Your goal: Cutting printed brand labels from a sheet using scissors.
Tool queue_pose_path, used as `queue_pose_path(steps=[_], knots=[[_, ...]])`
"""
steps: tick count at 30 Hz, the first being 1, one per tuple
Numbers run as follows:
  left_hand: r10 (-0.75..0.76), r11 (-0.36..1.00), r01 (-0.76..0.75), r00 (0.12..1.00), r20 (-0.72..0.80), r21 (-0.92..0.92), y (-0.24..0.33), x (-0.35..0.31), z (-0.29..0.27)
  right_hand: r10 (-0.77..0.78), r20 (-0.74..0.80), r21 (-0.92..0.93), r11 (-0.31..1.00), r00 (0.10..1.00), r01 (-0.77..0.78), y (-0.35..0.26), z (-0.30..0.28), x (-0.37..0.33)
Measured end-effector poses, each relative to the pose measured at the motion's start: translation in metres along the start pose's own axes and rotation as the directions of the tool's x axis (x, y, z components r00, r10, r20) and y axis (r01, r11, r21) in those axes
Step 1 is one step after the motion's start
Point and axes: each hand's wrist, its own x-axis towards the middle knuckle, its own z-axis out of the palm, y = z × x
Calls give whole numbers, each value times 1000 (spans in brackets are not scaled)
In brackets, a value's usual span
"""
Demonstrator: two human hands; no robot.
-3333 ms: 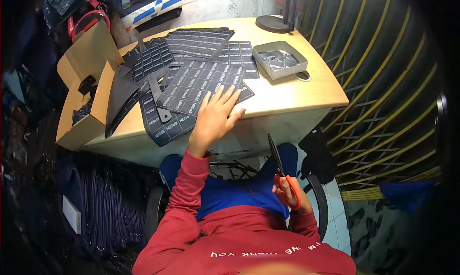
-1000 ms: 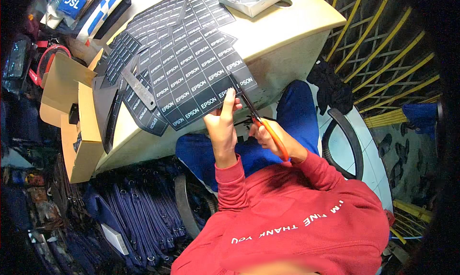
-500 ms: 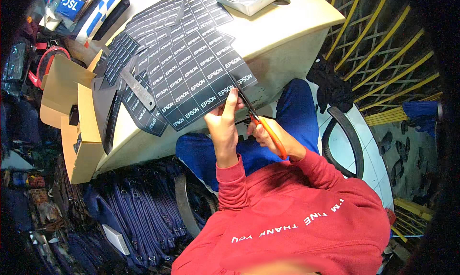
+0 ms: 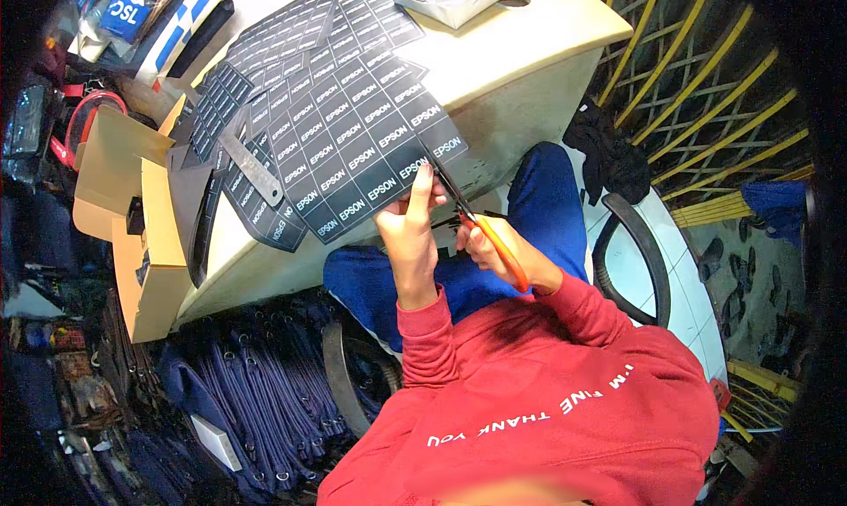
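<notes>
At the near edge of the counter (image 4: 538,34), a black printed sheet (image 4: 348,153) lies over other dark sheets (image 4: 287,43), its front corner jutting past the edge. The left hand (image 4: 411,237) pinches its border, thumb on top, the other fingers apparently underneath, mostly hidden. The right hand (image 4: 528,259) has its fingers curled round the orange handle of the scissors (image 4: 509,262), whose blades meet the sheet just beside the left thumb. A metal ruler (image 4: 251,165) lies at the sheet's left.

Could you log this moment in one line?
left hand: pinches black grid-printed sheet | right hand: holds orange-handled scissors | blades: at sheet's edge
</notes>
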Motion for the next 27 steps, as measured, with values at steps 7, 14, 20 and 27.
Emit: queue_pose_path(steps=[7, 14, 20, 27], knots=[[-16, 1000, 16, 1000, -16, 15, -2, -1, -1, -1, -23, 18, 1000, 1000, 1, 1, 4, -1], [-17, 1000, 17, 1000, -3, 20, -1, -2, -2, 85, -20, 105, 991, 996, -83, 10, 7, -3], [-37, 999, 37, 999, -10, 9, 0, -2, -2, 169, -6, 214, 963, 986, -164, 8, 10, -3], [-47, 999, 48, 999, -23, 21, 0, -3, -2, 143, -34, 180, 975, 989, -135, 10, 10, -4]])
